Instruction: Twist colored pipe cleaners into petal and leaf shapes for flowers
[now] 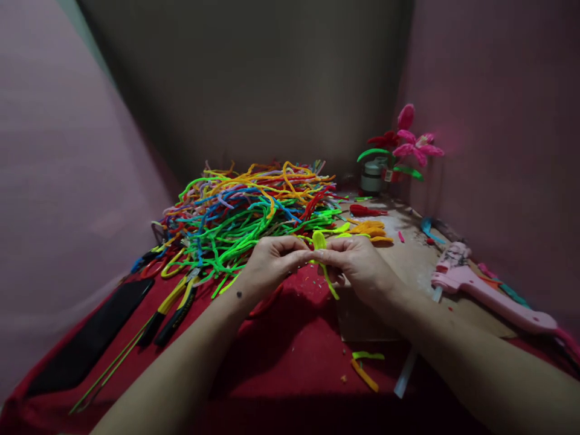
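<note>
Near the middle of the head view, a yellow-green pipe cleaner piece (pixel 319 240) stands up as a flat loop, with a loose end hanging below. My left hand (pixel 276 261) pinches it from the left between thumb and index finger. From the right, my right hand (pixel 357 261) grips the same piece, its thumb tip meeting the left thumb. Fingers hide the part where the loop and the hanging end join. Behind my hands lies a large pile of coloured pipe cleaners (pixel 254 211). Orange looped pieces (pixel 369 229) lie just beyond my right hand.
Yellow-black pliers (pixel 176 305) and a black flat object (pixel 93 338) lie at left on the red cloth (pixel 290 362). A pink glue gun (pixel 493 296) rests at right by a cardboard sheet (pixel 410 260). Pink flowers (pixel 419 145) stand at the back right.
</note>
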`<action>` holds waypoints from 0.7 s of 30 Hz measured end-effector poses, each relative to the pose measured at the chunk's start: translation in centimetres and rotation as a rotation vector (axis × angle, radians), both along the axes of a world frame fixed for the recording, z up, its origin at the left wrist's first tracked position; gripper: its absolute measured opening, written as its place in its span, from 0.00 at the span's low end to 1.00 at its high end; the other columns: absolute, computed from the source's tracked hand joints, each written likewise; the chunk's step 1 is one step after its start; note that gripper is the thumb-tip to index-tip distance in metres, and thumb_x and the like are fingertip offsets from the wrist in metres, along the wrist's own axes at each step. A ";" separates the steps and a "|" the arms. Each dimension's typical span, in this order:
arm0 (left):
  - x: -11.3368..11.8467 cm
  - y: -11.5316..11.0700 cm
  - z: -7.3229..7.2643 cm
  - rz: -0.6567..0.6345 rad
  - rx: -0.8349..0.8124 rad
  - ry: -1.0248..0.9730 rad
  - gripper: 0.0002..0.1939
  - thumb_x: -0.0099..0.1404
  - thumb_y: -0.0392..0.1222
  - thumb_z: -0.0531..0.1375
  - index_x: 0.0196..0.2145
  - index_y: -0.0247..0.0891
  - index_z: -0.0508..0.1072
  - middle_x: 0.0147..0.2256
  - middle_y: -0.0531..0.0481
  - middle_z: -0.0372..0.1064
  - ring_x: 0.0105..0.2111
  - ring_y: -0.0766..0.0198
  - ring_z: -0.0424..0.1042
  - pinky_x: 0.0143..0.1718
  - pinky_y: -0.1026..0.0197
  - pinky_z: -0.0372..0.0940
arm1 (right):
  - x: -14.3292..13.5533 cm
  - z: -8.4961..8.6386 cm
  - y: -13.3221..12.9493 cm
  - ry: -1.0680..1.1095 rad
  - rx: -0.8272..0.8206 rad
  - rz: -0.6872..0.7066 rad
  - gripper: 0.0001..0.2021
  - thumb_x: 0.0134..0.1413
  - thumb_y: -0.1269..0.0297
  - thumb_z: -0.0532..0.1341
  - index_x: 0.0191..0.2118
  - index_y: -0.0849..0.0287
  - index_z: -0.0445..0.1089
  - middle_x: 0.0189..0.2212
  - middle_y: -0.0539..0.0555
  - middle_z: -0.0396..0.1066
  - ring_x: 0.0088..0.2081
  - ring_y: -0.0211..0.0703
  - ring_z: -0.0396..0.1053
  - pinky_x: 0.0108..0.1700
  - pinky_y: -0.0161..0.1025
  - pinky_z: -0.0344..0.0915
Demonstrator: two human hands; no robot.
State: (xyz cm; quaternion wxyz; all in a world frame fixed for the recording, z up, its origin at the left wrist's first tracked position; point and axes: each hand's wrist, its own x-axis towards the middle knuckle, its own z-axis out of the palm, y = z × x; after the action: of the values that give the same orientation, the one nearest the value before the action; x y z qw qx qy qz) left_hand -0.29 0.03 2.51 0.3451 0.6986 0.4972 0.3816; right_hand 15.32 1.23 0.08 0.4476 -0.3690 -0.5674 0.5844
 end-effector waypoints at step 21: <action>1.0 -0.8 -2.1 -0.016 0.580 0.310 0.10 0.61 0.37 0.52 0.23 0.36 0.65 0.23 0.51 0.62 0.24 0.68 0.60 0.27 0.65 0.55 | -0.3 -1.0 0.7 0.063 -0.057 -0.132 0.16 0.41 0.58 0.63 0.16 0.62 0.60 0.09 0.44 0.57 0.11 0.28 0.51 0.13 0.29 0.46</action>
State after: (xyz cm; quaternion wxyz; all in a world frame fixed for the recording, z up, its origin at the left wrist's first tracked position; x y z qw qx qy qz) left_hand 0.68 -0.74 0.41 0.0548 0.8213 0.4091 0.3938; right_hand 15.01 1.97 -0.92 0.4920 -0.3997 -0.5107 0.5809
